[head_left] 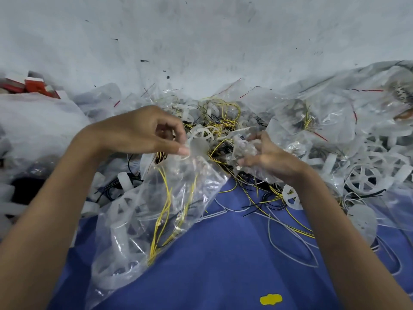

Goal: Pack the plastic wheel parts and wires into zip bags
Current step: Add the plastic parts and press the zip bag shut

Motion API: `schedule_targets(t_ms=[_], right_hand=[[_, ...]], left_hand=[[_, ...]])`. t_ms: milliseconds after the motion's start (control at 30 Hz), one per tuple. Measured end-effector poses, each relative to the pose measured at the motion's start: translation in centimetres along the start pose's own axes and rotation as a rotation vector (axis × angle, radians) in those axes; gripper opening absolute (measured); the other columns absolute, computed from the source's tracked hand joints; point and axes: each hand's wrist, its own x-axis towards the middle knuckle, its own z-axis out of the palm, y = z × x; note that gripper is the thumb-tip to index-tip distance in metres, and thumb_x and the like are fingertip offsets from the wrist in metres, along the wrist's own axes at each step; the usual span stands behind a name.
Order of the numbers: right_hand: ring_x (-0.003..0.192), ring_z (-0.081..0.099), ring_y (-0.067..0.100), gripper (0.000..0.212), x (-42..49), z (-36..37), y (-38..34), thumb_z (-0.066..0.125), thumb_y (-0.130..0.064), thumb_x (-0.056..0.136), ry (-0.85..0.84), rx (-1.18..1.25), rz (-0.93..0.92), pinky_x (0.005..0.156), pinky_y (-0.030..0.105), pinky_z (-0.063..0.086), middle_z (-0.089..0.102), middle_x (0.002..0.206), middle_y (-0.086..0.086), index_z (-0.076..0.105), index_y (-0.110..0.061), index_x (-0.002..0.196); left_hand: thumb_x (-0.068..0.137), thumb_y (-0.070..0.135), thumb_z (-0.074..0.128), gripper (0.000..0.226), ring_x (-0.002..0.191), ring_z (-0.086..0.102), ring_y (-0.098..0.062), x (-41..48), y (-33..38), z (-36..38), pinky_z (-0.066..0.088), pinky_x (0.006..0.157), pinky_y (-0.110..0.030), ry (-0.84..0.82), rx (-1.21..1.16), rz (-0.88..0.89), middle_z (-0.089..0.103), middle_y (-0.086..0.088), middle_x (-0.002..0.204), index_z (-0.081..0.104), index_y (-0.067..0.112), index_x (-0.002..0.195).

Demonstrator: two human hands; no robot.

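Left hand pinches zip bag rim; right hand grips wheel parts; wires crowd beyond.

Soft, cool, even light fills the scene, and shadows are weak and diffuse. Small white glints sit on the crinkled clear plastic zip bag. The wide lens bends the edges strongly, the red and white boxes at far left smear into blur, and the centre is only moderately sharp.
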Motion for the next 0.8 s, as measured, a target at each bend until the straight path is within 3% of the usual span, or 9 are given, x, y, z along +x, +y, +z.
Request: schedule_targets(t_ms=[100, 200, 300, 433, 567, 700, 800], right_hand=[[0.085, 0.058, -0.001, 0.072, 0.3, 0.2, 0.1, 0.070, 0.015, 0.070, 0.114, -0.031, -0.108, 0.060, 0.010, 0.050, 0.045, 0.105, -0.002, 0.030, -0.012, 0.124], [0.078, 0.061, 0.006, 0.054, 0.4, -0.1, 0.4, 0.081, 0.001, 0.061, 0.269, -0.154, -0.101, 0.060, 0.013, 0.046, 0.059, 0.096, -0.003, 0.054, -0.010, 0.106], [0.069, 0.061, 0.009, 0.029, 0.3, -0.6, 0.6, 0.086, -0.015, 0.060, 0.270, -0.290, -0.089, 0.056, 0.014, 0.044, 0.066, 0.074, -0.008, 0.062, -0.017, 0.077], [0.092, 0.064, 0.021, 0.025, 0.2, -1.0, 0.5, 0.076, -0.016, 0.076, 0.197, -0.210, -0.106, 0.082, 0.035, 0.051, 0.067, 0.094, 0.003, 0.055, -0.017, 0.092], [0.088, 0.064, 0.016, 0.025, -0.4, -0.7, 0.0, 0.066, -0.011, 0.085, 0.144, -0.127, -0.132, 0.072, 0.028, 0.053, 0.063, 0.097, 0.007, 0.046, -0.011, 0.101], [0.060, 0.063, -0.001, 0.030, -0.5, -0.4, 0.1, 0.065, -0.003, 0.084, 0.092, -0.091, -0.121, 0.047, 0.017, 0.048, 0.061, 0.083, 0.001, 0.042, -0.013, 0.101], [0.067, 0.063, 0.007, 0.029, -0.2, -0.8, 0.4, 0.075, -0.007, 0.076, 0.088, -0.204, -0.113, 0.058, 0.020, 0.050, 0.065, 0.082, 0.002, 0.054, -0.017, 0.093]], left_hand=[[0.066, 0.046, 0.072, 0.028, 0.075, 0.062, -0.019, 0.8, 0.5, 1.0, 0.050, 0.078, -0.037, 0.202, 0.031, 0.064, 0.065, -0.002, 0.077, 0.063, 0.020, 0.070], [0.077, 0.046, 0.071, 0.033, 0.084, 0.058, -0.002, 1.2, 0.4, 1.6, 0.043, 0.081, -0.022, 0.333, 0.101, 0.112, 0.064, 0.003, 0.084, 0.055, 0.018, 0.070], [0.087, 0.040, 0.058, 0.032, 0.058, 0.052, 0.008, 1.1, 0.6, 1.7, 0.035, 0.058, -0.006, 0.417, 0.082, 0.088, 0.053, 0.007, 0.063, 0.046, 0.014, 0.071], [0.092, 0.032, 0.057, 0.027, 0.043, 0.040, 0.006, 0.8, 1.6, 1.4, 0.028, 0.046, -0.008, 0.539, 0.105, 0.098, 0.041, 0.009, 0.047, 0.043, 0.014, 0.076], [0.093, 0.035, 0.055, 0.034, 0.034, 0.042, -0.001, 1.1, 2.5, 0.7, 0.029, 0.038, -0.011, 0.651, 0.114, -0.071, 0.054, 0.011, 0.044, 0.043, 0.024, 0.063], [0.094, 0.038, 0.051, 0.036, 0.030, 0.045, -0.007, 0.7, 2.2, 0.2, 0.039, 0.045, -0.021, 0.619, -0.019, -0.297, 0.066, 0.003, 0.053, 0.050, 0.020, 0.063], [0.095, 0.031, 0.050, 0.035, 0.028, 0.043, -0.007, 0.4, 2.0, -0.7, 0.038, 0.043, -0.015, 0.689, -0.123, -0.404, 0.068, 0.005, 0.055, 0.051, 0.013, 0.065]])
